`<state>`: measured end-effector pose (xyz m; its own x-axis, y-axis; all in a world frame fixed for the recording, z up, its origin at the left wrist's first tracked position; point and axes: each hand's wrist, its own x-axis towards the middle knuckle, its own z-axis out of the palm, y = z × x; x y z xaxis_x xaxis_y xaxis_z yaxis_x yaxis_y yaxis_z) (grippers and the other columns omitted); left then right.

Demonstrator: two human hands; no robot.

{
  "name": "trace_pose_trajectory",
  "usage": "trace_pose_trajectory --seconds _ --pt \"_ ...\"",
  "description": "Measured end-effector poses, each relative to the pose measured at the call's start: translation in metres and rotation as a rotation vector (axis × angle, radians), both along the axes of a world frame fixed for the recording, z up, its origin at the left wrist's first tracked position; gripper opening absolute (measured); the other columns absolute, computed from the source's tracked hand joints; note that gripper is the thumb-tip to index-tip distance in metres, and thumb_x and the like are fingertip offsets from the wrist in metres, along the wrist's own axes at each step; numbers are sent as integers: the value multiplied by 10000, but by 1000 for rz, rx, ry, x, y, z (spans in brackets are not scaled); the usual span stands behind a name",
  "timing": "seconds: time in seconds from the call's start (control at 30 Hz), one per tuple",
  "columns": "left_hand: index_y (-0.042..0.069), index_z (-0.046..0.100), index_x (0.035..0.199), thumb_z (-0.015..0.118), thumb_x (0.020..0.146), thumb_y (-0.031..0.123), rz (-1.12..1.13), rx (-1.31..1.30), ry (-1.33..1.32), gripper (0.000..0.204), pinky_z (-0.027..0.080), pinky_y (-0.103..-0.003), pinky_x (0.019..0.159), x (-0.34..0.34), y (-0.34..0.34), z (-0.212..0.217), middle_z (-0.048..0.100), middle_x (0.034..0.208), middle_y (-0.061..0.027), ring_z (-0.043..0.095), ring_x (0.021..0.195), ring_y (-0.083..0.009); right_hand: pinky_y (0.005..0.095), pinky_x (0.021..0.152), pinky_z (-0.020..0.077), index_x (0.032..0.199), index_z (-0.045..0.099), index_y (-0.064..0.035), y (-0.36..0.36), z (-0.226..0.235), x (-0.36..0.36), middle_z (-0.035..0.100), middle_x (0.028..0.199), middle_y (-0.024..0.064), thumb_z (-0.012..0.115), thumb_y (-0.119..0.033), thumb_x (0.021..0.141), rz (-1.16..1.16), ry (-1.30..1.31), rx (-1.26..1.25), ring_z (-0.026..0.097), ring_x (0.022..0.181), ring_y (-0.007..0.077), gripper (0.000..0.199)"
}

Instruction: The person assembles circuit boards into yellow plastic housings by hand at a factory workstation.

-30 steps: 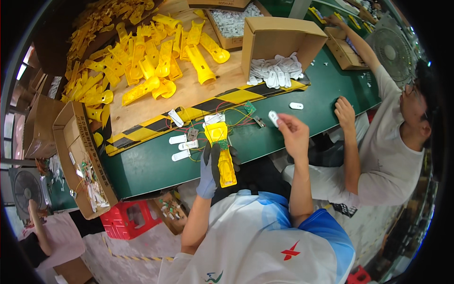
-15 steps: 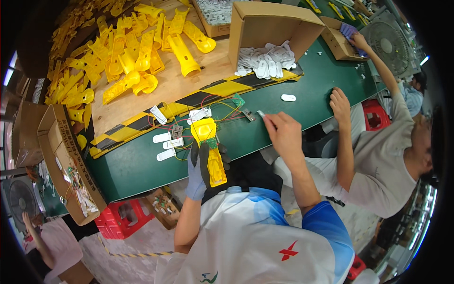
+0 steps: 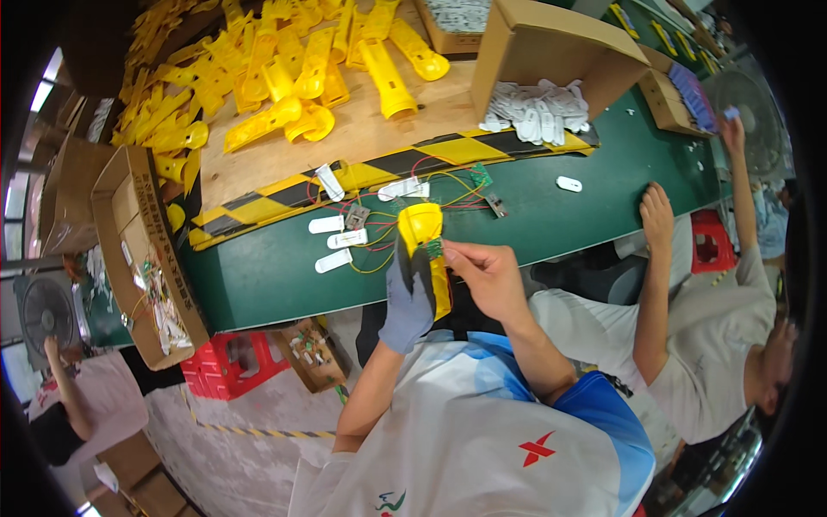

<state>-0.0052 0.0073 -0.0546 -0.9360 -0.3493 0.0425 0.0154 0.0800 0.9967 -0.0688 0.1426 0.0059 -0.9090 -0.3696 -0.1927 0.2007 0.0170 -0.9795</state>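
Note:
My left hand (image 3: pixel 408 297), in a grey glove with dark fingers, grips a long yellow plastic housing (image 3: pixel 420 224) above the table's near edge. A small green circuit board (image 3: pixel 434 248) sits in the housing's open side. The bare fingertips of my right hand (image 3: pixel 489 280) are pinched together against the board's edge; whatever they hold is hidden. Red and yellow wires run from the housing to white oval plastic pieces (image 3: pixel 347 239), a small metal part (image 3: pixel 357 216) and another green board (image 3: pixel 480 176) on the green table.
Yellow housings (image 3: pixel 314 65) heap on a wooden board with a striped edge (image 3: pixel 284 205). A carton (image 3: pixel 560 43) holds white pieces (image 3: pixel 541 112); one white piece (image 3: pixel 569 183) lies apart. Another carton (image 3: pixel 142 258) stands left. A co-worker (image 3: pixel 689 327) sits at right.
My right hand has come left and down from over the table to the housing, carrying a small pale piece that no longer shows. The view has shifted; the co-worker's far hand has left the purple stack.

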Motion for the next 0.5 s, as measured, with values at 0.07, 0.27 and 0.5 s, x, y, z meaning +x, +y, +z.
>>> trace_pose_trajectory --seconds 0.07,0.27,0.5 --pt "9 412 1336 420 1035 236 -48 -1 -11 377 502 -307 782 -7 1 12 603 1077 -104 596 906 -164 228 789 525 1127 679 59 7 -2 -6 728 997 104 655 -78 929 51 -99 -64 644 882 83 241" --pt "-23 396 1353 396 987 114 14 261 -80 392 489 -360 833 -17 5 54 603 1106 -182 595 959 -252 244 828 535 1220 618 64 11 6 -14 721 1019 140 681 -4 885 123 -226 -144 666 924 117 347" --pt "-40 337 1438 449 937 1 17 2 -65 515 468 -350 910 -2 3 24 565 1235 -202 579 1065 -234 299 906 533 1288 574 43 9 -4 -19 666 1173 167 709 40 841 156 -245 -300 660 1007 173 467"
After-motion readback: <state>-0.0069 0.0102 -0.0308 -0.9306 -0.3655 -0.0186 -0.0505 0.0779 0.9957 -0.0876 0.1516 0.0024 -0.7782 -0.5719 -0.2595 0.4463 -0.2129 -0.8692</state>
